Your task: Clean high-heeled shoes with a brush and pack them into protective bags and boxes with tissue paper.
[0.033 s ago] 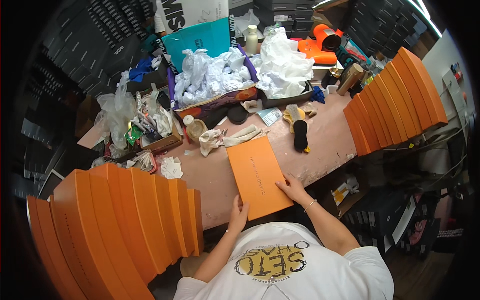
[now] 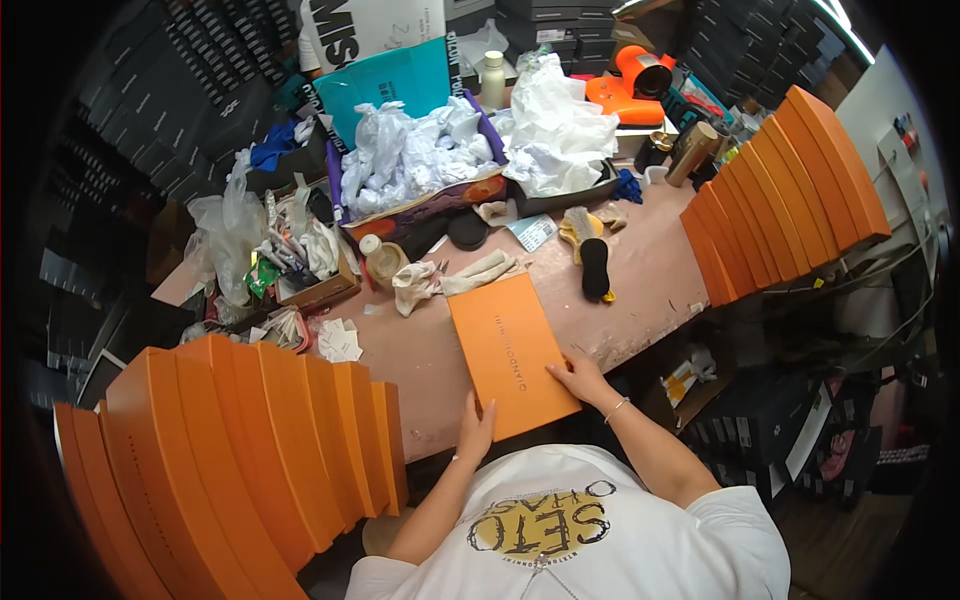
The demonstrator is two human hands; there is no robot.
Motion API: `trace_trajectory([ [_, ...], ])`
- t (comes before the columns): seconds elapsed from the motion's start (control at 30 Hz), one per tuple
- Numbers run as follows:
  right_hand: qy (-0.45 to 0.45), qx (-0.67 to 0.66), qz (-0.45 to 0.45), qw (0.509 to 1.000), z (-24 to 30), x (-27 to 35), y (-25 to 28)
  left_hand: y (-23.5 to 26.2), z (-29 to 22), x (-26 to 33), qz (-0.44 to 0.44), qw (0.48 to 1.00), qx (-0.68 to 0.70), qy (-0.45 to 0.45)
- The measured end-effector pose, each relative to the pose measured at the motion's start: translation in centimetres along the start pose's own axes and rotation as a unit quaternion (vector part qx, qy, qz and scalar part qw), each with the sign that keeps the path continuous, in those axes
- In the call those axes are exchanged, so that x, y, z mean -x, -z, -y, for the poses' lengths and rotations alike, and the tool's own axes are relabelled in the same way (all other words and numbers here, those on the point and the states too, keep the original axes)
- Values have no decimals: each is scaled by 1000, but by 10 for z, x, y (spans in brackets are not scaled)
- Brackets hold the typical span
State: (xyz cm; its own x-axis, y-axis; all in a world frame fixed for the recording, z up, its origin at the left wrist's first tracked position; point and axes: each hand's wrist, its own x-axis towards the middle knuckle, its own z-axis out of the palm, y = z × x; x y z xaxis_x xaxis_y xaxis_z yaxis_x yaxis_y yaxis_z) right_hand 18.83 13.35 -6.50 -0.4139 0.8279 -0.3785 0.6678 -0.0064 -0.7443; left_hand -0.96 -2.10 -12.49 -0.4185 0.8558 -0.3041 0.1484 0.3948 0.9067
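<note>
Workshop, probably: cluttered bench (image 2: pixel 640 255), stacked boxes (image 2: pixel 150 105).

Light tube (image 2: pixel 845 30) glaring at upper right. Table (image 2: pixel 640 270) evenly, moderately lit; soft shadows. Dark boxes (image 2: pixel 140 110) upper left dim, fine detail lost. Orange box (image 2: pixel 512 355) mid-frame reasonably sharp. Fisheye stretches left orange stack (image 2: pixel 225 450) near rim; corners fall to black.

Gap on counter (image 2: pixel 645 270) between orange box (image 2: pixel 512 350) and right-hand stack (image 2: pixel 795 200); black pad (image 2: pixel 596 268) intrudes. Left-hand stack (image 2: pixel 235 450) bars left, cloth (image 2: pixel 480 272) far side.
</note>
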Motion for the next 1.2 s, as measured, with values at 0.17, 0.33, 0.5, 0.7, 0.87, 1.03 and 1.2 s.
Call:
trace_trajectory([
  [0.17, -27, -216, 23, 976, -38, 11, -25, 7, 17, -20, 154, 935, 244, 205],
  [0.33, 141, -166, 15, 976, -35, 20, 1, -15, -20, -2, 147, 857, 455, 195],
  [0.5, 320, -75, -113, 938, 65, 92, 196, -75, -213, -20, 218, 840, 492, -75],
  [0.7, 441, 85, -481, 753, 70, 196, 413, -217, -472, 6, 392, 792, 415, -216],
  [0.87, 365, -102, -530, 758, 60, 210, 580, -323, -592, 16, 437, 808, 328, -222],
  [1.03, 218, -167, -577, 769, -35, 177, 650, -385, -601, 25, 438, 860, 206, -161],
  [1.2, 231, -188, -545, 784, -43, 166, 649, -391, -596, 5, 435, 862, 159, -205],
])
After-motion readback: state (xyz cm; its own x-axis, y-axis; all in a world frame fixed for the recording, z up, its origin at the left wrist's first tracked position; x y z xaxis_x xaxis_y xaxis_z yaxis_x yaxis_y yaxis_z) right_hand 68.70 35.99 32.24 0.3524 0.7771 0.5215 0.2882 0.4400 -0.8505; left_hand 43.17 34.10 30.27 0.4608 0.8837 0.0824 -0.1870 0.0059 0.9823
